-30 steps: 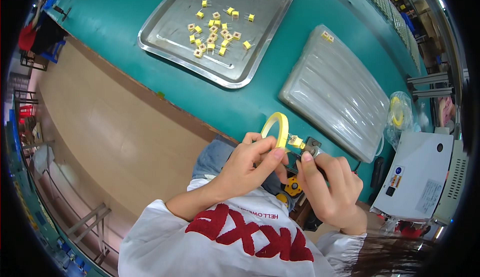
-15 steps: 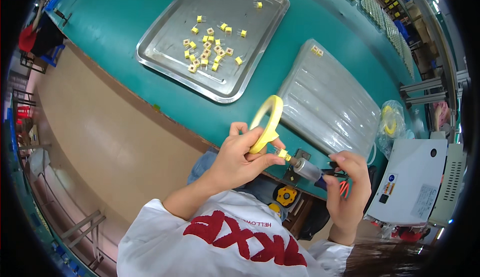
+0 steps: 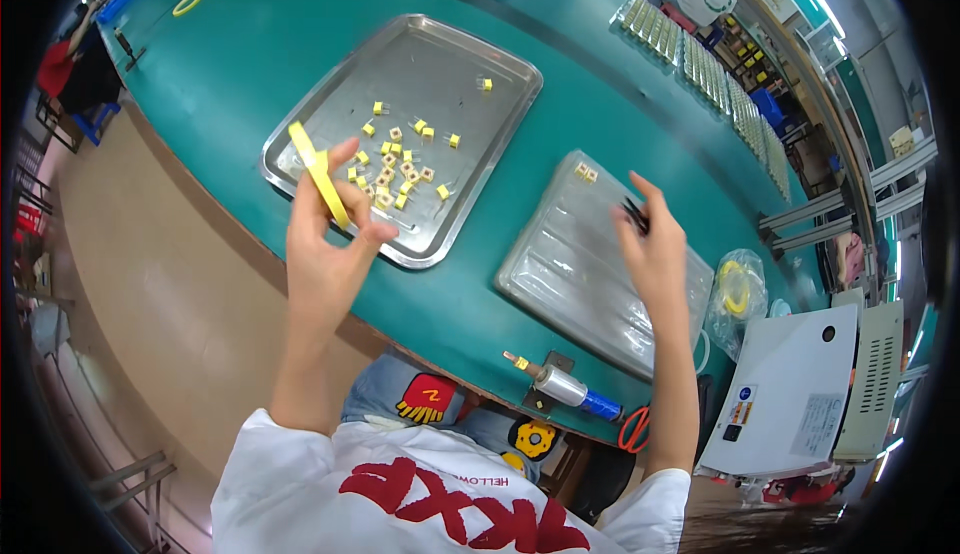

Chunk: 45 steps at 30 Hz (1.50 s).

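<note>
My left hand (image 3: 325, 254) is over the near left part of a metal tray (image 3: 450, 46), carrying a roll of yellow tape (image 3: 322, 186) on its fingers. Its thumb and forefinger are apart. Below them in the tray lie several small yellow components (image 3: 386, 174) with pins. My right hand (image 3: 655, 254) is closed on black tweezers (image 3: 636, 216) above a plastic-wrapped slab (image 3: 545, 269); the fingers partly hide them. Two components (image 3: 586, 172) sit on the slab's far corner. At the table's near edge stands a cylindrical spindle (image 3: 562, 385) with a blue end and a yellow piece at its tip.
Orange-handled scissors (image 3: 634, 428) lie beside the spindle. To the right are a bag with yellow tape (image 3: 737, 289) and a white machine (image 3: 780, 389). Rows of parts (image 3: 700, 74) line the far right; another yellow ring (image 3: 187, 3) lies far left.
Both hands have left the spindle. My left hand moved left and away to the tray with the tape; my right moved away over the slab. The view has also shifted.
</note>
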Available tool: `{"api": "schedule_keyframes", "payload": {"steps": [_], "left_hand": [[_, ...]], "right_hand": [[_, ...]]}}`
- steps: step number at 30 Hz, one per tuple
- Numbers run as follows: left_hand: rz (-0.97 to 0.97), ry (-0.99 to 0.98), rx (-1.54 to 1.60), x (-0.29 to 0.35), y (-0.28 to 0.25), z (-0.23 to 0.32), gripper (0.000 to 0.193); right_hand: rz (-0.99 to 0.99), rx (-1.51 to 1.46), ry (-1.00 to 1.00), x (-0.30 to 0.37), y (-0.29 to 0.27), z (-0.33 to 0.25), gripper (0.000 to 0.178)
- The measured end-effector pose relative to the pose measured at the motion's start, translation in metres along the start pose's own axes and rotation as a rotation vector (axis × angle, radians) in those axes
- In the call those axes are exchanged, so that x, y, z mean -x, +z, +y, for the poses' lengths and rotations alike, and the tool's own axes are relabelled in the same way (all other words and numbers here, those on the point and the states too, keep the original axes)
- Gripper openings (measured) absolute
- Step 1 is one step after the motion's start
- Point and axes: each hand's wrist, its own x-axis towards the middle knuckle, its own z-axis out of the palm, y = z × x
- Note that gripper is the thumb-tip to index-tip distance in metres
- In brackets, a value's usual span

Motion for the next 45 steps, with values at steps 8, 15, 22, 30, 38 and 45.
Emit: {"api": "schedule_keyframes", "payload": {"steps": [8, 15, 22, 30, 38, 45], "left_hand": [[-0.322, -0.231, 0.819, 0.104, 0.003, -0.021, 0.034], [-0.712, -0.721, 1.143, 0.145, 0.011, 0.000, 0.040], [-0.936, -0.786, 0.912, 0.137, 0.030, 0.009, 0.032], [-0.978, -0.729, 0.694, 0.137, 0.025, 0.018, 0.032], [-0.692, -0.378, 0.688, 0.152, 0.032, -0.005, 0.028], [-0.772, -0.382, 0.646, 0.155, 0.028, -0.007, 0.026]], "right_hand": [[0.015, 0.041, -0.060, -0.020, 0.030, 0.018, 0.023], [-0.584, -0.419, 0.017, 0.083, -0.062, -0.092, 0.030], [-0.735, -0.412, -0.282, 0.140, -0.067, -0.084, 0.044], [-0.464, -0.623, -0.096, 0.168, -0.044, -0.083, 0.048], [-0.586, -1.119, 0.406, 0.199, -0.026, -0.080, 0.026], [-0.580, -1.357, 0.584, 0.210, -0.012, -0.078, 0.017]]}}
